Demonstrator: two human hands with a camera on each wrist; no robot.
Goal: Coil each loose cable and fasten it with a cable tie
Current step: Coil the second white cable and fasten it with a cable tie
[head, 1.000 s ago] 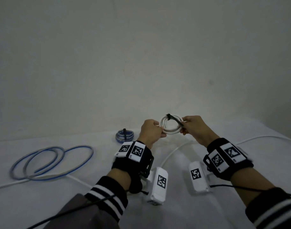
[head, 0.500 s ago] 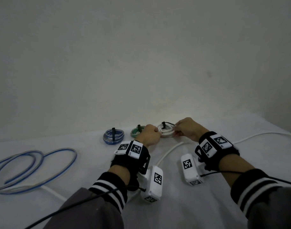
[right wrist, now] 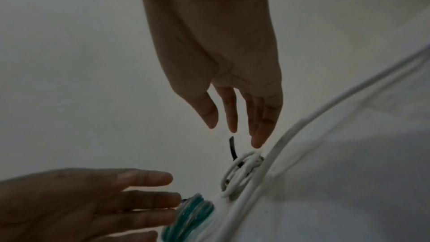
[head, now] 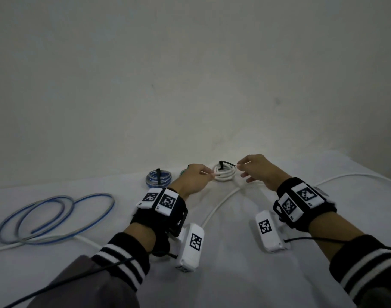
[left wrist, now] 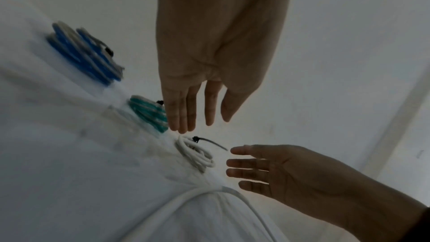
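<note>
A small white coil (head: 224, 173) (left wrist: 197, 154) (right wrist: 239, 174) lies on the white cloth near the wall, bound by a black cable tie (head: 222, 165) (left wrist: 210, 142) (right wrist: 232, 147) whose tail sticks out. My left hand (head: 195, 177) (left wrist: 209, 87) hovers just left of it, fingers straight and empty. My right hand (head: 256, 168) (right wrist: 235, 98) hovers just right of it, fingers spread, holding nothing. A tied green coil (left wrist: 150, 115) (right wrist: 190, 216) and a tied blue coil (head: 158, 177) (left wrist: 83, 54) lie to the left. A loose blue cable (head: 54, 216) sprawls at far left.
A long loose white cable (head: 214, 210) (left wrist: 232, 196) (right wrist: 291, 144) runs across the cloth (head: 234, 274) under my hands and off to the right. The plain wall (head: 190, 74) rises right behind the coils.
Both hands carried the white coil down from mid-air to the cloth beside the green coil, then let go and opened. The view shifted right.
</note>
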